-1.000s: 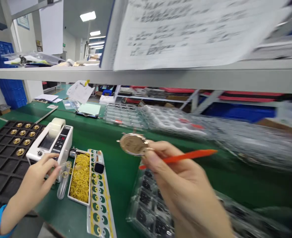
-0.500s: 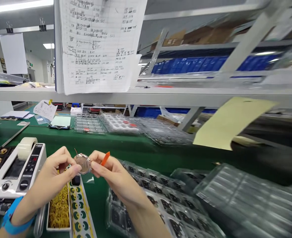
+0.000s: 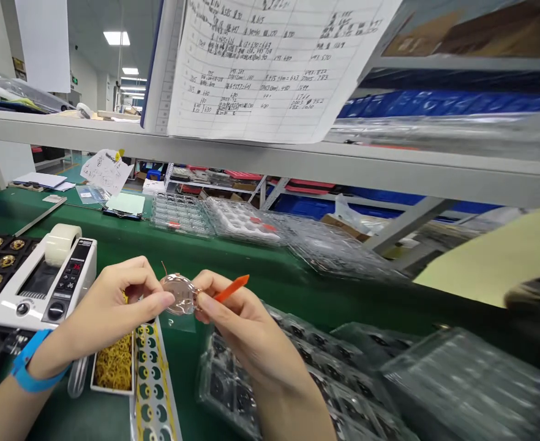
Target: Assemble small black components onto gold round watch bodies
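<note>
Here, round watch case [image 3: 178, 296] up over green table [image 3: 127, 242], between both hands. Right hand [image 3: 243, 331] pinching its right edge, orange stick [image 3: 233, 288] held too, sticking out to right. Left hand [image 3: 125, 303]: thumb and forefinger narrow at left edge; cannot tell whether gripping. Left arm partly hiding tape dispenser [image 3: 65, 282] and box [image 3: 112, 390] of yellow bits [image 3: 115, 364]. Sticker strip [image 3: 153, 380] right of box. Right forearm in front of clear trays [image 3: 204, 386] with black parts. Shelf beam [image 3: 270, 160] crossing far view, notebook [image 3: 270, 73] above.
</note>
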A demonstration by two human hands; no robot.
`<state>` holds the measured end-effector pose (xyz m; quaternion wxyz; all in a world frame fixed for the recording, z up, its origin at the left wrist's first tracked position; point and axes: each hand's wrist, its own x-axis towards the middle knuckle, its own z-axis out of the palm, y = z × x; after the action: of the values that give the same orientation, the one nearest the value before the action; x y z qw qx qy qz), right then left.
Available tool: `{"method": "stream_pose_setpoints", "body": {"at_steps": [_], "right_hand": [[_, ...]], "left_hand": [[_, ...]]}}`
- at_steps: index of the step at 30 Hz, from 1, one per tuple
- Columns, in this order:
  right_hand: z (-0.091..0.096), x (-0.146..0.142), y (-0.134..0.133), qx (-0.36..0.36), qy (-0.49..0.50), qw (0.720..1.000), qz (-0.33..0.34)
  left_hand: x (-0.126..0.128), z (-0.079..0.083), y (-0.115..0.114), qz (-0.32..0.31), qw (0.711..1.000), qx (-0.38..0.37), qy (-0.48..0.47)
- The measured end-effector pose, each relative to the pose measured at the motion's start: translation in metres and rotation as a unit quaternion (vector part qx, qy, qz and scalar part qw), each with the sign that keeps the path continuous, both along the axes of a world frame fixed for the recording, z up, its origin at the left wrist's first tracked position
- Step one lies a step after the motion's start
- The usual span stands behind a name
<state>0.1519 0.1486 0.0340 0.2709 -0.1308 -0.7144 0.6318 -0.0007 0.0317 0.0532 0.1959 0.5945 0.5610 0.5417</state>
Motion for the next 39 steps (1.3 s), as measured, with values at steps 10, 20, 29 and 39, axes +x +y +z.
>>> {"method": "stream_pose_setpoints", "body": {"at_steps": [10,20,29,39], "right_hand": [[0.0,0.0,0.0,0.013,-0.002,1.0,-0.004],[-0.002,0.0,-0.001,0.009,0.006,1.0,0.009],[-0.004,-0.002,-0.003,0.031,0.017,0.999,-0.001],[-0.003,-0.001,-0.001,0.018,0.047,0.999,0.008]], "left_hand": [[0.0,-0.001,0.002,-0.002,1.0,-0.003,-0.009],[0.0,-0.003,0.002,0.008,1.0,-0.023,-0.019],[0.006,-0.008,0.0,0.087,0.994,0.017,0.068],[0.0,-0.008,-0.007,0.226,0.941,0.118,0.222]]}}
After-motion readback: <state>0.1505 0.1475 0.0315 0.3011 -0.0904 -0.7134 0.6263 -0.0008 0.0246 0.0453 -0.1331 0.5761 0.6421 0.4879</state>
